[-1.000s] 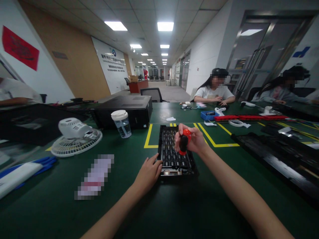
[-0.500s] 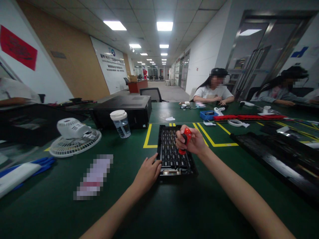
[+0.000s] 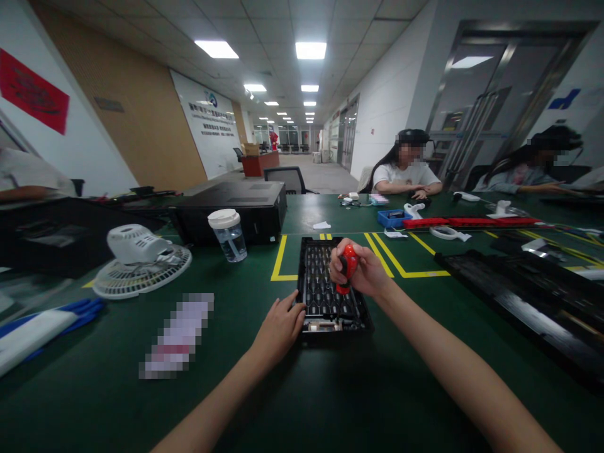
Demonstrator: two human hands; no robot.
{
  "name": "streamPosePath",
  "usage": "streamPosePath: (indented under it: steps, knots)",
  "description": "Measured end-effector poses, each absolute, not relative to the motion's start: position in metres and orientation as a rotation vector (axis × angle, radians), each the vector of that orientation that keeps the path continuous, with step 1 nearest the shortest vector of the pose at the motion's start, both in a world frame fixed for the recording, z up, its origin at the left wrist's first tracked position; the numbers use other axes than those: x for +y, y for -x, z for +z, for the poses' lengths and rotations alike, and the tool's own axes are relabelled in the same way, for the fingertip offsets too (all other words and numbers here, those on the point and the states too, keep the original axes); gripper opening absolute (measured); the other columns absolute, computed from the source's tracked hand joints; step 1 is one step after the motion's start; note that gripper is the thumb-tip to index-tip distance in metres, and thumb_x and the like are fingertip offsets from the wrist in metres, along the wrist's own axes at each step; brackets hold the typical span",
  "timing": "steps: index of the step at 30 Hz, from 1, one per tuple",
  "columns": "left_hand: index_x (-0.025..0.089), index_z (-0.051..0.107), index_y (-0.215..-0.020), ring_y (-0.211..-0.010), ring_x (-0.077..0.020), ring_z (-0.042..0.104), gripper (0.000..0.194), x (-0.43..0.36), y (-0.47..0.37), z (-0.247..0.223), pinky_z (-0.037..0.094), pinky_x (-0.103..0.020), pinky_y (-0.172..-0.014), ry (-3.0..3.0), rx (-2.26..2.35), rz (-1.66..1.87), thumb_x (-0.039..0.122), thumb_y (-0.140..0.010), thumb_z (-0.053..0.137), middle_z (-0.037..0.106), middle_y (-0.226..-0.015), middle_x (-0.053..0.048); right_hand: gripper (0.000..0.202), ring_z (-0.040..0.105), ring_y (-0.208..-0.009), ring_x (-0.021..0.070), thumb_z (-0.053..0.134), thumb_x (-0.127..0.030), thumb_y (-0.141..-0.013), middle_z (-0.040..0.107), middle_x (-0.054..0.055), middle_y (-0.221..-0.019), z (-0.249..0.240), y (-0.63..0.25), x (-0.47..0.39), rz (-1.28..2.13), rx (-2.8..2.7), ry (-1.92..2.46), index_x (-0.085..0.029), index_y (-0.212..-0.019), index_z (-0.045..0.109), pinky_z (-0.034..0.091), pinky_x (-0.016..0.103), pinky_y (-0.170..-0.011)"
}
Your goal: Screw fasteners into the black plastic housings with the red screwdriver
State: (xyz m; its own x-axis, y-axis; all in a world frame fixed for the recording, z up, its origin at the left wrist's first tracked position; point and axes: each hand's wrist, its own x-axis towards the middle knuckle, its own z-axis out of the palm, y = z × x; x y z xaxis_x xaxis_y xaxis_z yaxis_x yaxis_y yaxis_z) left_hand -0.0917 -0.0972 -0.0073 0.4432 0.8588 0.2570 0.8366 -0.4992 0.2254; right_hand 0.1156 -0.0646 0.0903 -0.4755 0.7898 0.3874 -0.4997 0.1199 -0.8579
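Observation:
A black rectangular case (image 3: 317, 277) with rows of dark cylindrical parts, possibly cells or bits, lies in front of me on the green table. My right hand (image 3: 361, 270) grips a red and black screwdriver (image 3: 348, 263) by its handle, upright over the right part of the case. The screwdriver's tip cannot be made out against the dark case. My left hand (image 3: 281, 324) rests at the case's left edge, fingers stretched out and fingertips touching the rim. Small light-coloured parts sit at the case's near end.
To the left are a white fan (image 3: 139, 261), a lidded water cup (image 3: 229, 236), a blurred-out flat item (image 3: 182, 333) and a large black box (image 3: 231, 211). At right lies a long black panel (image 3: 523, 302). A co-worker (image 3: 408, 167) sits across the table near a blue tray (image 3: 394, 218).
My right hand has turned slightly, bringing the screwdriver handle a little to the left and more upright. The left hand and the case stay in place.

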Motion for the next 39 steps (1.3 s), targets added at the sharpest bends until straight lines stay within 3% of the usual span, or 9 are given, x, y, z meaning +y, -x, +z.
streamPosePath:
  steps: [39]
  knots:
    - [0.019, 0.058, -0.111, -0.124, -0.0196, 0.041, 0.038, -0.097, 0.091, -0.009, 0.029, -0.045, -0.104, -2.635, 1.55, 0.511, 0.032, -0.092, 0.028, 0.045, -0.134, -0.012, 0.009, 0.056, -0.055, 0.013, 0.043, -0.024, -0.083, 0.057, 0.0, -0.075, 0.088, -0.121, -0.073, 1.419, -1.3, 0.317, -0.019, -0.084, 0.05, 0.043, 0.028, -0.053]
